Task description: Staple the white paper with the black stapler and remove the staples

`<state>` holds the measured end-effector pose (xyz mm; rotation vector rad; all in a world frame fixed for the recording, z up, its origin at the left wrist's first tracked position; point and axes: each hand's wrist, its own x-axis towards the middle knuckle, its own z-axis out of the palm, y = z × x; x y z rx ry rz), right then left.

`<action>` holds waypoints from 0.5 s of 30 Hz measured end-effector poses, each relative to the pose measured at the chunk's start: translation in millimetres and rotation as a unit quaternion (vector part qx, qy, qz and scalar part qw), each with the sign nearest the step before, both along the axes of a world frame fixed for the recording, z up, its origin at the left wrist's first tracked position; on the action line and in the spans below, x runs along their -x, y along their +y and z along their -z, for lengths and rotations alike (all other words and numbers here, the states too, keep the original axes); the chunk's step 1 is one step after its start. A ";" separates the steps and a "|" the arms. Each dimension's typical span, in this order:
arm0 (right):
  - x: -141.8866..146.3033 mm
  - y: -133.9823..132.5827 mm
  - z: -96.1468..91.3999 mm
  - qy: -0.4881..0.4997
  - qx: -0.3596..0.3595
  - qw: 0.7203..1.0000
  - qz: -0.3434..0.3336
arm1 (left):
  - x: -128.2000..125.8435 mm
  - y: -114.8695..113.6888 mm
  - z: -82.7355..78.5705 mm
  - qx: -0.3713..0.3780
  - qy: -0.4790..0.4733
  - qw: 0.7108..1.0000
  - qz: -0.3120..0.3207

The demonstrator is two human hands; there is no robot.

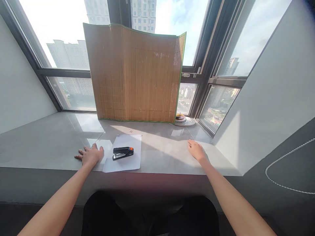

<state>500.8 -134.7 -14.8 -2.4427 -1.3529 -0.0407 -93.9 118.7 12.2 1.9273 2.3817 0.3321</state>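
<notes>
A black stapler (pixel 123 153) with an orange end lies on a white sheet of paper (pixel 128 164) near the front edge of a grey stone sill (pixel 162 154). My left hand (pixel 90 154) rests flat on the sill just left of the paper, fingers spread, holding nothing. My right hand (pixel 196 150) lies palm down on the sill well to the right of the paper, fingers loosely stretched, empty. Neither hand touches the stapler.
A bamboo mat (pixel 134 75) stands upright against the window at the back of the sill. A small round dish (pixel 184 120) sits at its right foot. White walls close in on both sides. A white bead cord (pixel 283 170) hangs at the right.
</notes>
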 end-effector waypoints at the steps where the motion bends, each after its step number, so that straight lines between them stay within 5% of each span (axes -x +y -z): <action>1: 0.0 0.1 -0.1 0.000 0.000 1.000 0.000 | 0.7 1.0 1.7 -0.003 0.000 1.000 -0.001; 15: -3.5 2.4 4.8 0.002 -0.001 1.000 -0.002 | 4.0 7.2 10.1 -0.018 0.006 1.000 0.003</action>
